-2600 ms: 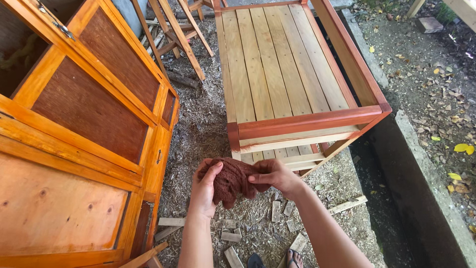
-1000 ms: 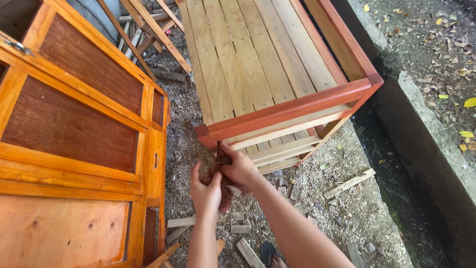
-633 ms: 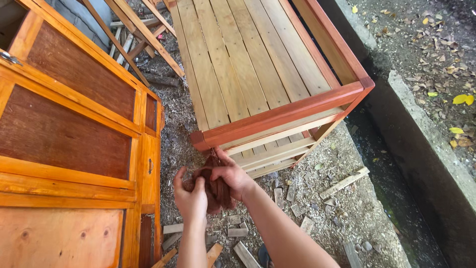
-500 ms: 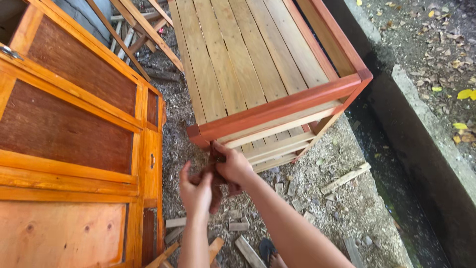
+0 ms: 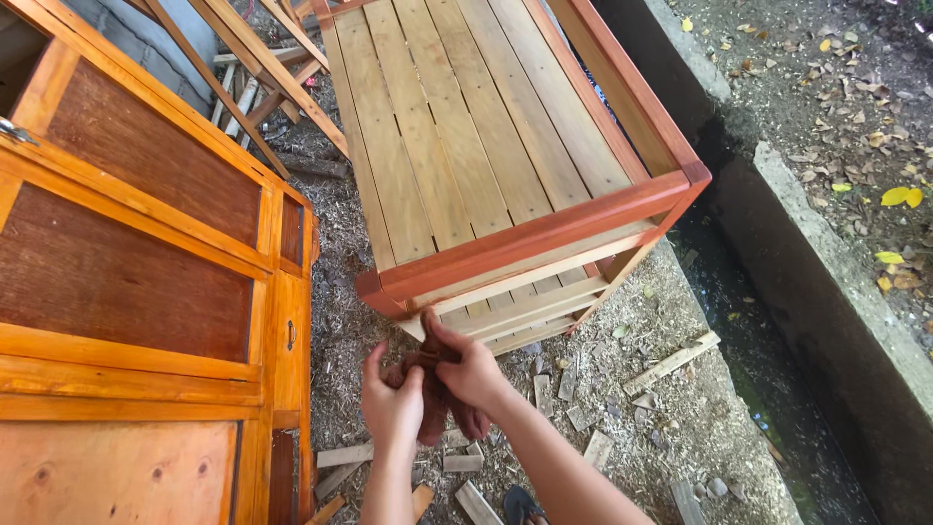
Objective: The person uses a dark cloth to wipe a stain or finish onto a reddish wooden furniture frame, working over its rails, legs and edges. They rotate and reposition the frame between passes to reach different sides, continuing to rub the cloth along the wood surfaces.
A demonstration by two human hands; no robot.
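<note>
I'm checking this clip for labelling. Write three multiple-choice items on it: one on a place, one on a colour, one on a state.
1. Where is the rag?
A. on the slatted top
B. between both hands, below the frame's near corner
C. on the ground by the offcuts

2. What colour is the slatted frame's rim?
A. reddish-brown
B. blue
C. white

3. How does the right hand stand?
A. open and flat
B. closed on the rag
C. resting on the cabinet

Answers:
1 B, the left hand and right hand grip it together.
2 A, the rim is stained reddish, unlike the pale slats.
3 B, its fingers pinch the cloth.
</note>
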